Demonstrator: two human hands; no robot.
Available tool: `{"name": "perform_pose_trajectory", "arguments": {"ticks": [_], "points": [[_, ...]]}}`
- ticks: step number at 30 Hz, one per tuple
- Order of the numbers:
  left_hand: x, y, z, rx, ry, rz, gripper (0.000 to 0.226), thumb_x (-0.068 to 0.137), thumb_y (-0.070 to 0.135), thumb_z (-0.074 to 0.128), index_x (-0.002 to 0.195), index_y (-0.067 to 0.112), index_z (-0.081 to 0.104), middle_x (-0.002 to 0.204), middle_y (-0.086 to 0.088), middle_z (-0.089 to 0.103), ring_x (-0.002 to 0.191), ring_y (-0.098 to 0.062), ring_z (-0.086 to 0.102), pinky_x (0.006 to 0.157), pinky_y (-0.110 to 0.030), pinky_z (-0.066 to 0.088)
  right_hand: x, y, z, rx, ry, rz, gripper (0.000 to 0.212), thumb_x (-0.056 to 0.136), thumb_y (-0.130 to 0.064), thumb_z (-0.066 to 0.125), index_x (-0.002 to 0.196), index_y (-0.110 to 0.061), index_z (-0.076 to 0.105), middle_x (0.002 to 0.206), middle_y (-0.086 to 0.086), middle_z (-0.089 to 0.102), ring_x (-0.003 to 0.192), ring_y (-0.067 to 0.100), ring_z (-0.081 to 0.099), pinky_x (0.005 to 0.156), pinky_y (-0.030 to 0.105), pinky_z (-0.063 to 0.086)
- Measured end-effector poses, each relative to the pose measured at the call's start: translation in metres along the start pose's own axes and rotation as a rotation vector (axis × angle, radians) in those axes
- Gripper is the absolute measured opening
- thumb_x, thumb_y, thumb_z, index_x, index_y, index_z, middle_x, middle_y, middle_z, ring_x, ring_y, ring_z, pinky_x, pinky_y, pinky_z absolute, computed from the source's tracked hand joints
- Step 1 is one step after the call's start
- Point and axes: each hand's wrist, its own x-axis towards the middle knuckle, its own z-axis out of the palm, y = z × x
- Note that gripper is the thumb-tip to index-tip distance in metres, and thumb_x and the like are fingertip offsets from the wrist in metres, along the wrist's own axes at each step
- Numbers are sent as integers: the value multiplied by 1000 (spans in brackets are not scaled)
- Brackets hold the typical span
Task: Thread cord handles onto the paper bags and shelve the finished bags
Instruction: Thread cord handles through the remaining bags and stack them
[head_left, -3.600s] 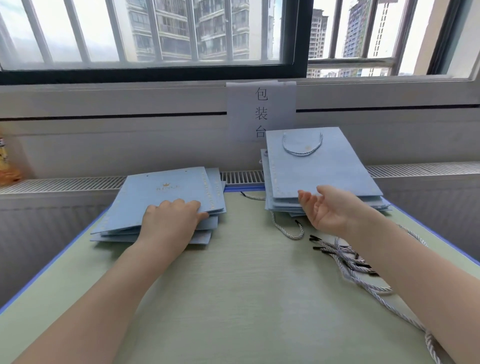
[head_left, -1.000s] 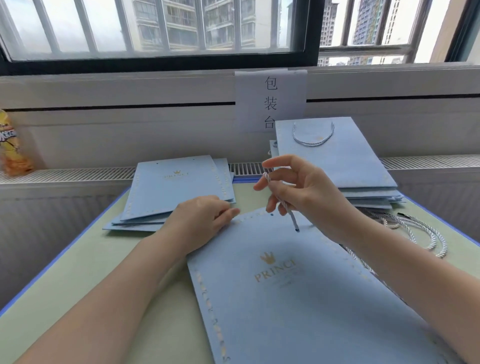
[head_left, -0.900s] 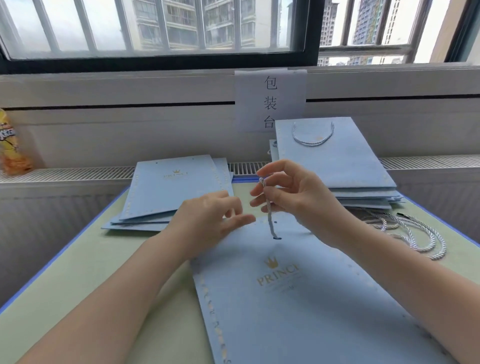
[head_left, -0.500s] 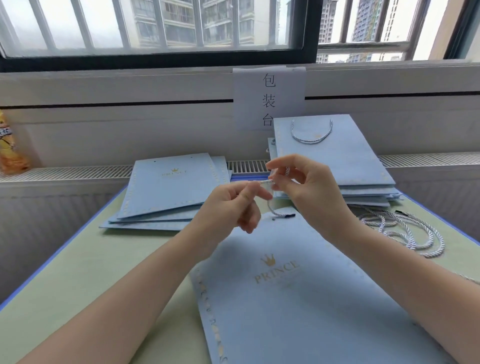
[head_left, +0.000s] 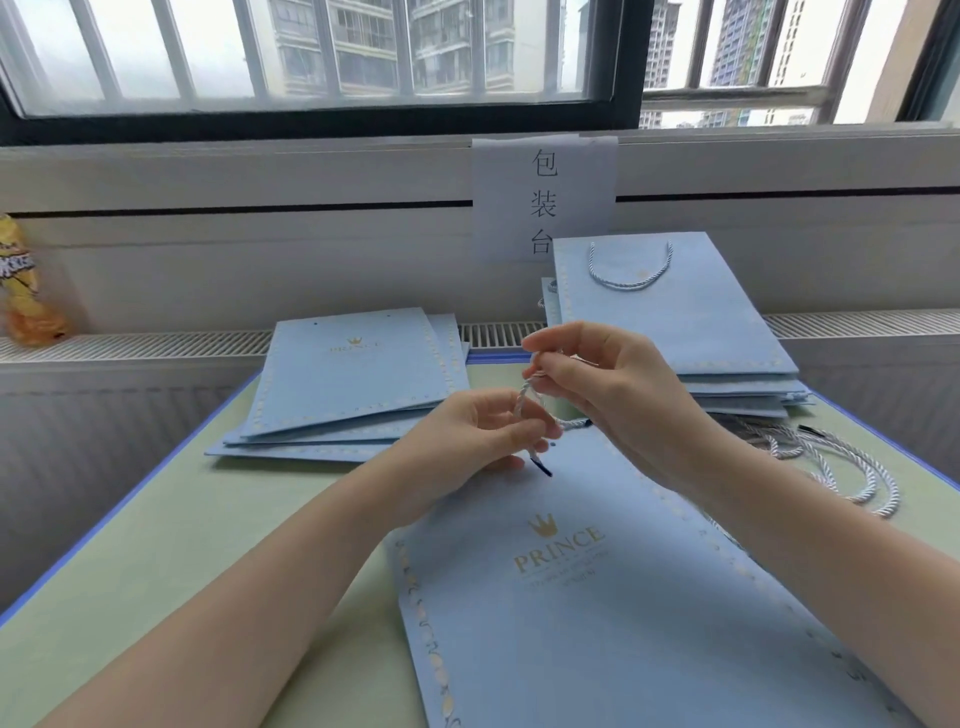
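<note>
A flat light-blue paper bag (head_left: 597, 597) printed PRINCE lies in front of me on the green table. Both hands hold one white-and-blue twisted cord (head_left: 523, 401) just above the bag's top edge. My left hand (head_left: 470, 439) pinches the cord near its dark tip (head_left: 544, 468), which points down at the bag. My right hand (head_left: 608, 384) pinches the cord higher up; the cord's other end (head_left: 574, 425) lies on the bag beside a small hole (head_left: 554, 445).
A stack of bags without handles (head_left: 358, 384) lies at the back left. A stack of bags with cord handles (head_left: 675, 322) sits at the back right. Loose cords (head_left: 831, 462) lie to the right. A paper sign (head_left: 543, 197) hangs below the window; a yellow packet (head_left: 26, 291) stands on the ledge.
Since the earliest frame a bag has come to lie in front of me and my right hand has picked up a cord. In the last half second my left hand slid down to the cord's tip.
</note>
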Motion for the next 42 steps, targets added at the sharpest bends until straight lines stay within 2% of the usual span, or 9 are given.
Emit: {"name": "perform_pose_trajectory", "arguments": {"ticks": [6,10,14,17,22,29,32,35,42], "points": [[0,7,-11,56,170,42,30,98,24,46,84,12,69,50,2,56,42,-9,41,47,-17,35,3,4,-11,-444,119,-79,15,90,-1,57,91,-11,69,76,9,68,68,13,67,72,23,54],[3,9,-28,34,323,74,27,100,6,42,92,11,68,57,4,58,43,-6,44,44,-15,34,2,5,-13,-765,73,-106,13,92,-14,53,89,-17,66,61,-5,57,55,6,52,57,24,44],[-1,13,-29,149,178,50,9,99,8,45,100,3,52,64,-4,69,45,-13,57,44,-19,41,-7,3,-1,-1306,70,-379,27,95,-43,39,97,-25,60,67,-14,45,70,16,52,56,28,36],[-4,16,-23,142,47,34,15,97,19,50,88,8,44,61,-5,68,44,-17,59,42,-19,39,-6,7,1,-1131,-78,-606,30,93,-34,43,102,-14,64,89,-3,54,78,16,53,60,27,44],[-5,20,-28,53,-20,-63,21,92,26,54,81,8,50,59,-7,66,42,-14,56,42,-17,35,-8,18,5,-921,-187,-536,21,88,-28,53,92,-9,61,81,-2,62,70,17,58,64,36,51],[-7,19,-30,107,-94,-164,25,92,33,53,92,8,49,58,-3,60,49,-14,56,46,-18,37,-9,25,13,-668,-212,-308,15,90,-7,60,89,-20,52,71,-11,61,66,5,57,64,16,45],[-2,11,-41,459,62,-162,18,93,34,56,92,17,50,74,0,66,67,-13,60,59,-25,45,-10,27,12,-740,-229,-288,20,94,-7,52,108,-19,61,75,-10,59,70,4,55,66,17,44],[0,3,-53,964,119,-165,11,92,34,56,86,25,54,87,9,60,89,-15,57,84,-35,48,-9,29,11,-799,-238,-283,23,93,-4,51,103,-16,68,79,-6,58,69,7,56,67,19,45],[-8,9,-62,1154,-23,-405,30,93,39,54,75,15,55,73,0,55,66,-15,47,58,-24,34,-9,40,16,-829,-223,-322,9,89,-13,63,93,-15,70,89,-5,66,80,4,57,77,18,45]]}}
